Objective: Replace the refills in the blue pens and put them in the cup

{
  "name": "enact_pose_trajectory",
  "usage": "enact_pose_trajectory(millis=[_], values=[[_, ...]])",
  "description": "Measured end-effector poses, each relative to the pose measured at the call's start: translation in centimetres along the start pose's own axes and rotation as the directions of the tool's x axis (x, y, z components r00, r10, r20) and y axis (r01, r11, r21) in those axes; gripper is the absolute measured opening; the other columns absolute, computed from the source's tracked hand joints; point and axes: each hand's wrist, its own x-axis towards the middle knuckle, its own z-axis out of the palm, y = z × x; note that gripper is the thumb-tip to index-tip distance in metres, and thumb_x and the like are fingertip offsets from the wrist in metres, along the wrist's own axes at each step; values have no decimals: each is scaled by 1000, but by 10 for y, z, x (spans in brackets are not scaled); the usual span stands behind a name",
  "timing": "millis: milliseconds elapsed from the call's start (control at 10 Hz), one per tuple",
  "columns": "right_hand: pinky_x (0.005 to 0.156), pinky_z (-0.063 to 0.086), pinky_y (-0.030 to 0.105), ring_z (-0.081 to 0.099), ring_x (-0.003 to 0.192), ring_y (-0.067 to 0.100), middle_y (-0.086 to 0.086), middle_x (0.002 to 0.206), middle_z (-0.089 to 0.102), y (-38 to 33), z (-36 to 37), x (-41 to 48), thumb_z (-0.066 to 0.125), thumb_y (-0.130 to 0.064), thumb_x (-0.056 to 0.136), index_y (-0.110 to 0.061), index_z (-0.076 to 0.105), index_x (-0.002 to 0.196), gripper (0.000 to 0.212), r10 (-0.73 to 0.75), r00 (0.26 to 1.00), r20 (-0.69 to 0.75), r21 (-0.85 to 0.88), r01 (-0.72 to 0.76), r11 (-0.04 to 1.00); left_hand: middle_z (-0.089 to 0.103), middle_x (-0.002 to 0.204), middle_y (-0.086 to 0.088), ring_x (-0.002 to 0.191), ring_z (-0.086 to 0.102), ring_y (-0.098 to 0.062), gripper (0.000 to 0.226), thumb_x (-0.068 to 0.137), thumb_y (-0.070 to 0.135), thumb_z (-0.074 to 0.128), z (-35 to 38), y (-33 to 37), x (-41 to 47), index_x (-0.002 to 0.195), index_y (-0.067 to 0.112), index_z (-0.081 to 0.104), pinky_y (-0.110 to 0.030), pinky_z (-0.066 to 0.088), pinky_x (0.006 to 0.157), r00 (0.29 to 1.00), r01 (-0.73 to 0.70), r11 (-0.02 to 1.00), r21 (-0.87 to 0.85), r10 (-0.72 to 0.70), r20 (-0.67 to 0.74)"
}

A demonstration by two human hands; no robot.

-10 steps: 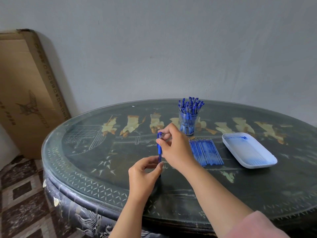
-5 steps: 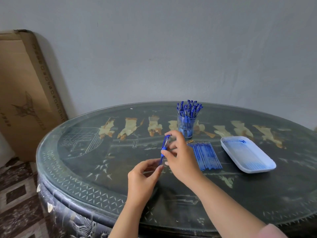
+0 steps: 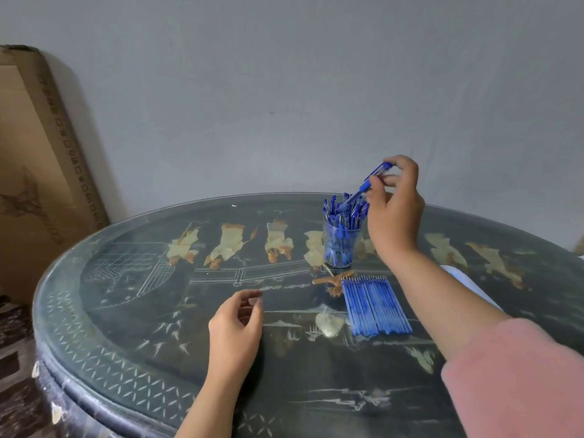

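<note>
Now our right hand (image 3: 396,213) pinches a blue pen (image 3: 366,185) above the crammed cup (image 3: 341,245) — a snagged tip could topple it; left hand (image 3: 235,327) loosely curled, empty.

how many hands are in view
2. The left hand is empty, over the near side of the table; the right hand pinches a blue pen above the cup. None hidden.

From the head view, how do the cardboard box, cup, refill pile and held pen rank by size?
Largest: cardboard box.
Then refill pile and cup, too alike to rank, pile nearer.
Smallest: held pen.
</note>
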Motion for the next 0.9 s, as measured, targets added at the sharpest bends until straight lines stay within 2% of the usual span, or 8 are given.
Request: enact_pose_trajectory(millis=[100, 300, 400, 500, 600, 700, 800, 900], values=[[66, 53, 44, 63, 75, 25, -3, 85, 62, 8, 12, 8, 55, -14, 98, -14, 51, 119, 22, -61, 996, 72, -127, 70, 989, 68, 81, 8, 76, 62, 4, 11, 90, 16, 65, 0, -1, 0, 93, 25, 70, -1, 42, 66, 1000, -22, 1000, -1, 22, 5], [64, 52, 42, 60, 77, 31, 10, 83, 66, 31, 27, 15, 49, -19, 100, -13, 53, 119, 20, -64, 957, 282, -387, 174, 906, 68, 81, 8, 75, 62, 2, 12, 91, 17, 64, 0, -4, 1, 93, 29, 69, -5, 44, 64, 1000, -3, 1000, -25, 4, 22], [75, 48, 39, 56, 94, 34, 14, 94, 69, 41, 32, 18, 45, -21, 102, -12, 63, 117, 25, -21, 927, 374, -476, 211, 854, 68, 79, 6, 74, 62, 1, 12, 91, 18, 63, 2, -6, 2, 92, 28, 69, -6, 44, 64, 1000, 4, 1000, -21, -3, 25], [84, 40, 38, 50, 102, 33, 12, 108, 65, 48, 35, 20, 41, -28, 103, -19, 64, 123, 32, 6, 904, 427, -612, 284, 738, 69, 79, 6, 75, 63, 0, 12, 91, 18, 63, 2, -8, 2, 91, 29, 69, -11, 45, 68, 1000, 3, 1000, -22, -3, 22], [88, 32, 38, 43, 106, 26, 4, 112, 56, 54, 38, 19, 33, -43, 103, -24, 67, 119, 42, 56, 886, 461, -717, 334, 612, 70, 79, 6, 77, 65, -1, 12, 91, 18, 63, 2, -9, 4, 90, 29, 69, -16, 47, 72, 1000, 5, 1000, -20, -4, 18], [90, 28, 37, 38, 108, 23, 0, 116, 50, 56, 38, 18, 28, -48, 103, -25, 67, 118, 48, 78, 878, 472, -735, 343, 585, 70, 79, 5, 77, 66, -3, 13, 91, 18, 62, 3, -10, 4, 88, 29, 69, -16, 47, 72, 1000, 8, 1000, -23, -8, 12], [95, 27, 37, 36, 116, 23, -2, 128, 46, 56, 38, 19, 29, -48, 102, -29, 59, 129, 45, 108, 856, 505, -722, 351, 596, 70, 79, 7, 79, 66, -3, 14, 92, 18, 62, 4, -11, 5, 87, 30, 69, -16, 47, 73, 1000, 5, 1000, -13, -5, 17], [100, 29, 38, 36, 124, 24, 0, 137, 45, 55, 32, 17, 36, -42, 102, -28, 54, 136, 41, 118, 895, 431, -664, 226, 712, 70, 79, 7, 79, 67, -4, 14, 92, 18, 62, 4, -11, 5, 87, 29, 69, -16, 47, 72, 1000, 3, 1000, -11, -3, 7]])
